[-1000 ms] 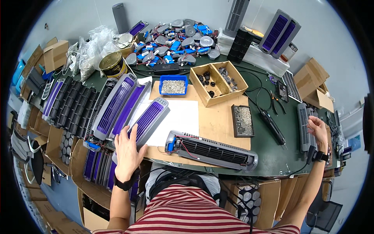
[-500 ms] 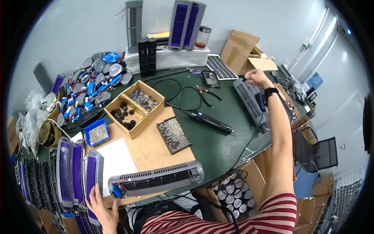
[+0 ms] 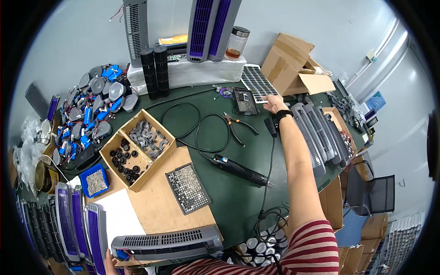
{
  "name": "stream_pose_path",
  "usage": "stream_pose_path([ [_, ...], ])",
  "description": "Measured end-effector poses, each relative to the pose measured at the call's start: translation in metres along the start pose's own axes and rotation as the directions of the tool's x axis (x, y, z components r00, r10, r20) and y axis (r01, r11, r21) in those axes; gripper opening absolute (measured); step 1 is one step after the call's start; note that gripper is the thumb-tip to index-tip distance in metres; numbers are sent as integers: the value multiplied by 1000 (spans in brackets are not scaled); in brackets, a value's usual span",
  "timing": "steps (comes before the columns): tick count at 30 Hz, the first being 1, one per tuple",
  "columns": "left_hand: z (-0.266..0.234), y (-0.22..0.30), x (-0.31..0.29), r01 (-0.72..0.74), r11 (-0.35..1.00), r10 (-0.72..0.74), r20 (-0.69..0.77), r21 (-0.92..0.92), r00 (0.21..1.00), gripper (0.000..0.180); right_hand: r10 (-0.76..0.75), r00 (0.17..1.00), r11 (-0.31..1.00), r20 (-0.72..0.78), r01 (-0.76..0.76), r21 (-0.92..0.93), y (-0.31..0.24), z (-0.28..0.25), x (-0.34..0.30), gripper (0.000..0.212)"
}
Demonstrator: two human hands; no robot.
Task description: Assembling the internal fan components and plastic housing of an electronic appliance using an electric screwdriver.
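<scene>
Your right hand (image 3: 274,103) rests on the thin, stiff, likely fragile solar panel (image 3: 257,82), fingers' spread unclear; lift it by its edges, not its face.

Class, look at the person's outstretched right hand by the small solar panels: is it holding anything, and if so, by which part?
The right hand touches the near edge of a small solar panel; whether it grips it cannot be told.

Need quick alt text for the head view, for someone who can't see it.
The person's right hand reaches across the green table to a small solar panel beside a cardboard box; the left hand is barely visible by a grey grille unit.
</scene>
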State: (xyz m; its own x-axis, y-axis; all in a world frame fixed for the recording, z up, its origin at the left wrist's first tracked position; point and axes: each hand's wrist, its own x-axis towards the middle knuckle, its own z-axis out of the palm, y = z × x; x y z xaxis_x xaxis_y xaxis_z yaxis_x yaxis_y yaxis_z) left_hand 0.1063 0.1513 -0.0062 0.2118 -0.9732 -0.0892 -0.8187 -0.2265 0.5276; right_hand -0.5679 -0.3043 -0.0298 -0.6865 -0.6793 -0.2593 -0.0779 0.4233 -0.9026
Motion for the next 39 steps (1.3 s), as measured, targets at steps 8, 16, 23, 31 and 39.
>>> stream_pose_path([
  [8,6,15,11,69,997,-73,-103,-38,992,60,78,995,949,-64,-55,311,27,18,52,18],
  [16,10,-13,11,206,975,-212,-62,-84,975,64,36,957,768,-288,158,621,45,45,42,18],
  [23,12,4,27,28,1000,-28,-91,-7,995,59,39,979,608,-198,134,783,37,22,54,30],
  [31,3,20,26,-61,990,75,-110,126,991,53,-139,986,376,96,-37,926,-32,-18,-21,15],
  [39,-20,27,12,39,999,-48,-325,-35,945,54,-767,480,527,425,93,845,-111,-47,-234,14],
])
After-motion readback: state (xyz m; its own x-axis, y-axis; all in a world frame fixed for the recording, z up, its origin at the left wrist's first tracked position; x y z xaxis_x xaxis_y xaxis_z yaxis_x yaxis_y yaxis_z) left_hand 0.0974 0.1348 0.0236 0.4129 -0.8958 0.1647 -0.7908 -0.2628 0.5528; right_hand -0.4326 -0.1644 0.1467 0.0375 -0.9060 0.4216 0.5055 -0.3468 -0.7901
